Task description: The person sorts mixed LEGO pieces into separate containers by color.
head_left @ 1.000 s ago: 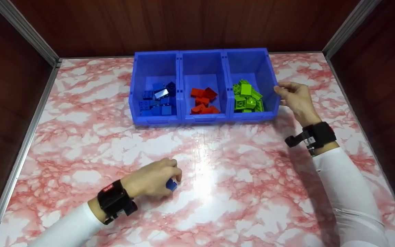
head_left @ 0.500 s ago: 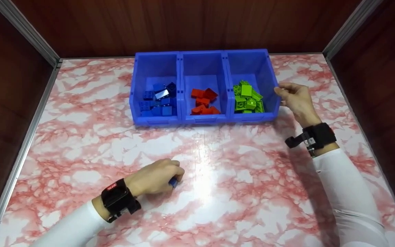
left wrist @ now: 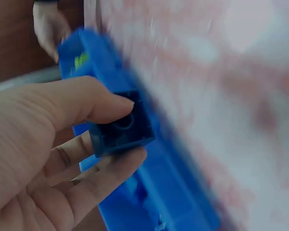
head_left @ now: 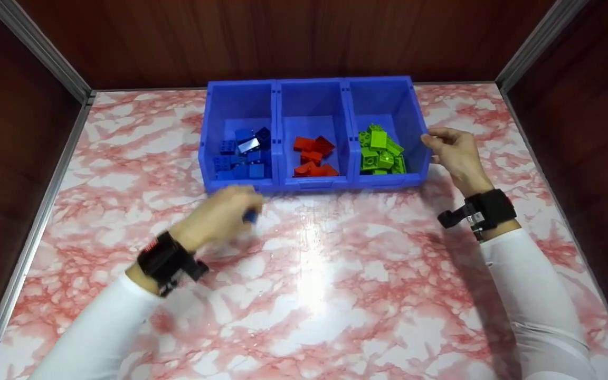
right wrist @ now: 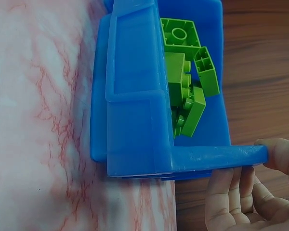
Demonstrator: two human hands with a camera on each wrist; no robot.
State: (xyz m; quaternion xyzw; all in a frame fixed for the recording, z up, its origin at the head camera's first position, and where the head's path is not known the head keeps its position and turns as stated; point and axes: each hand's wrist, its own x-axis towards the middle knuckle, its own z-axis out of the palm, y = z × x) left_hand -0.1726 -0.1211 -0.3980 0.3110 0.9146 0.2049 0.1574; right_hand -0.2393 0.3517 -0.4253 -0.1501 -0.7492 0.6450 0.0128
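My left hand [head_left: 222, 215] pinches a dark blue toy brick [left wrist: 123, 122] between thumb and fingers, its hollow underside showing in the left wrist view. It is just in front of the left compartment of a blue three-part bin [head_left: 314, 184]. That compartment holds several blue bricks [head_left: 240, 158]. Red bricks [head_left: 313, 155] lie in the middle one and green bricks [head_left: 380, 150] in the right one. At the bin's right side, my right hand [head_left: 457, 155] grips the wall's edge [right wrist: 216, 156], thumb on one face and fingers on the other.
A red-and-white marbled tabletop [head_left: 367, 295] spreads in front of the bin. Dark wood panels [head_left: 304, 42] stand behind and at both sides, with metal strips [head_left: 35, 221] along their edges. Each wrist wears a black camera strap [head_left: 491, 208].
My left hand has lifted off the tabletop's middle and moved forward to the bin's front left with the blue brick. The right hand stays on the bin's side.
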